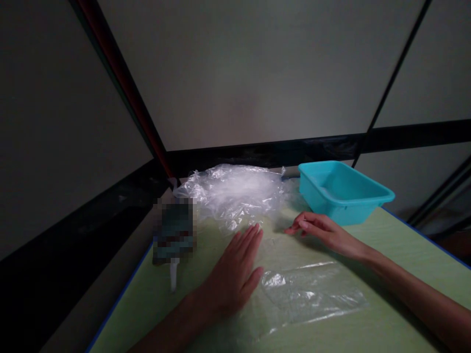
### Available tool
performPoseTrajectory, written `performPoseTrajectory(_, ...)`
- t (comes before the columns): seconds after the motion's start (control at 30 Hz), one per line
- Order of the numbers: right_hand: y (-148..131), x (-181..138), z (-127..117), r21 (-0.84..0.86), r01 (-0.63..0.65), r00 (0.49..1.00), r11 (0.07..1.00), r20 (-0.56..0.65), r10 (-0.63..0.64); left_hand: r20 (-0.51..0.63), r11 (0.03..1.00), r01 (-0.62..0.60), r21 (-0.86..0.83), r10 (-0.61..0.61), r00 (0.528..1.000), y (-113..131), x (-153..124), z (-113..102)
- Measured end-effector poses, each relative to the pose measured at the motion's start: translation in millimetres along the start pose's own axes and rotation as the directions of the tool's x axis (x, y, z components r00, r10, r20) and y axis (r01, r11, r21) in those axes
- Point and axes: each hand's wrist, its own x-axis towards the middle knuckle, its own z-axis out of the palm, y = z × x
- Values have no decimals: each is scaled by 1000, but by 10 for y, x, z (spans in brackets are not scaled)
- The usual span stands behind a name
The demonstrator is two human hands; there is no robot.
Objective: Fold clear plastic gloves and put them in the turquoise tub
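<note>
A clear plastic bag [309,294] lies flat and slightly wrinkled on the pale green tabletop. My left hand [237,272] is stretched out at its left side, palm down, fingers straight and the thumb apart. Beyond the fingertips sits a crumpled heap of clear plastic bags [235,191]. My right hand [322,230] is just past the bag's far edge, in front of the turquoise basin [331,201]. Its fingers are loosely bent, with nothing visible in them. Whether its fingertips touch the thin plastic, I cannot tell.
At the table's left edge stands a dark green object [174,233], blurred by pixelation, with a whitish strip [173,277] below it. Grey panels with black trim [265,154] rise behind the table [401,274], which has a blue edge.
</note>
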Motion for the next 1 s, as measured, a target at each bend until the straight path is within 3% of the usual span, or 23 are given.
performPoseTrajectory(0.07, -78, -47, -8, -289, 148, 988, 946, 94, -126, -124, 997, 77, -1, -77, 989, -30, 21, -24)
performPoseTrajectory(0.13, -138, -91, -12, -481, 277, 957, 832, 217, -193, -202, 991, 136, 6, -132, 970, -58, 39, -44)
performPoseTrajectory(0.27, -169, -128, 7, -617, 417, 903, 668, 366, -225, -199, 984, 170, 61, -155, 968, -83, 63, -55)
performPoseTrajectory(0.5, -199, -164, 83, -664, 471, 868, 580, 468, -168, -172, 981, 164, 101, -145, 974, -91, 66, -31)
performPoseTrajectory(0.83, -334, -244, 239, -582, 514, 819, 630, 552, -158, -123, 988, 145, 49, -138, 983, -83, 49, -15)
performPoseTrajectory(1.0, -354, -284, 369, -488, 577, 755, 655, 625, -199, -115, 992, 110, 67, -101, 988, -86, 40, -1)
